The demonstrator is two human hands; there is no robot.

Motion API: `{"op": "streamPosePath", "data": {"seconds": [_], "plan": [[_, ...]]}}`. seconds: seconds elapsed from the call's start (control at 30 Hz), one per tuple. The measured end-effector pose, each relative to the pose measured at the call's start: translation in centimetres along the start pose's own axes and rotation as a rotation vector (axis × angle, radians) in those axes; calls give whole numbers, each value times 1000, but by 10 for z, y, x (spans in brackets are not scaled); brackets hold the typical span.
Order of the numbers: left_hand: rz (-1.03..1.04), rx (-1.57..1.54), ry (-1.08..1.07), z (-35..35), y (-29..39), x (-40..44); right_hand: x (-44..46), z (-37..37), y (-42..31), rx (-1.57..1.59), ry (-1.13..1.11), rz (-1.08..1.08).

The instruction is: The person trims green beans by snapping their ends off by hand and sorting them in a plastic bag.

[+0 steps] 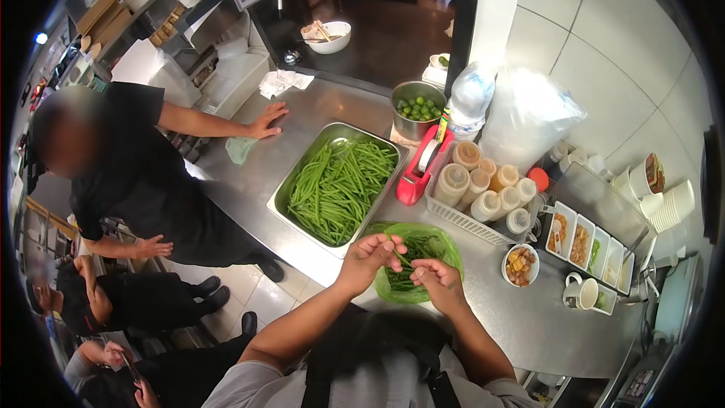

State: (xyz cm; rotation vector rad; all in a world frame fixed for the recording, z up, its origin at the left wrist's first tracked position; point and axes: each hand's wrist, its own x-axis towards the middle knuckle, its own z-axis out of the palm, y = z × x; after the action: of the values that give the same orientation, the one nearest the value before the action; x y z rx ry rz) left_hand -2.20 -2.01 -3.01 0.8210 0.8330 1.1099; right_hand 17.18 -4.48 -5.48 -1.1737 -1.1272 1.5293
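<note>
Both my hands are above a green plastic bag (451,251) of green beans near the counter's front edge. Between the fingertips of my left hand (368,258) is a green bean (400,248), with the thumb and fingers pinched round it. My right hand (440,282) is just to its right, fingers closed near the bean's lower end; what they grip is too small to make out. Behind my left hand stands a deep metal tray (273,204) heaped with long green beans (336,185).
A co-worker (151,159) rests a hand on the counter (332,98) at the left. Beyond the bag are a red tape dispenser (414,185), a basket (462,217) of sauce bottles and a pot (411,130) of green limes. A small bowl (521,264) and condiment trays (580,240) stand right.
</note>
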Motion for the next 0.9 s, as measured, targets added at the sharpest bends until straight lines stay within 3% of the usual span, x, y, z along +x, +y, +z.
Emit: {"op": "streamPosePath", "data": {"seconds": [0.1, 0.2, 0.27, 0.33, 0.37, 0.43, 0.57, 0.73, 0.77, 0.8, 0.87, 0.9], "plan": [[-11, -1, -1, 2, -4, 0, 1, -2, 2, -20, -110, 23], [33, 53, 2, 6, -8, -4, 3, -2, 1, -105, -75, -36], [138, 188, -21, 16, -10, -12, 7, -5, 0, -115, 78, -10], [461, 679, -186, 19, -3, -15, 13, -2, -1, -39, 130, -23], [462, 684, -180, 22, -3, -16, 16, 0, -1, 126, 183, 36], [684, 850, -276, 27, -4, -19, 19, 4, 1, 355, 233, 86], [757, 908, -287, 24, 1, -20, 20, 14, 0, 530, 202, 114], [772, 801, -101, 16, -1, -27, 35, 4, 6, 792, 390, 323], [821, 840, -52, 18, 8, -26, 38, -4, 9, 798, 348, 280], [823, 839, -52, 12, 14, -23, 39, -11, 11, 797, 348, 278], [853, 1095, 214, -6, 28, -22, 37, -15, 3, 192, 258, 163], [833, 1154, 334, -16, 37, -19, 37, -22, 28, -41, 196, -14]]}}
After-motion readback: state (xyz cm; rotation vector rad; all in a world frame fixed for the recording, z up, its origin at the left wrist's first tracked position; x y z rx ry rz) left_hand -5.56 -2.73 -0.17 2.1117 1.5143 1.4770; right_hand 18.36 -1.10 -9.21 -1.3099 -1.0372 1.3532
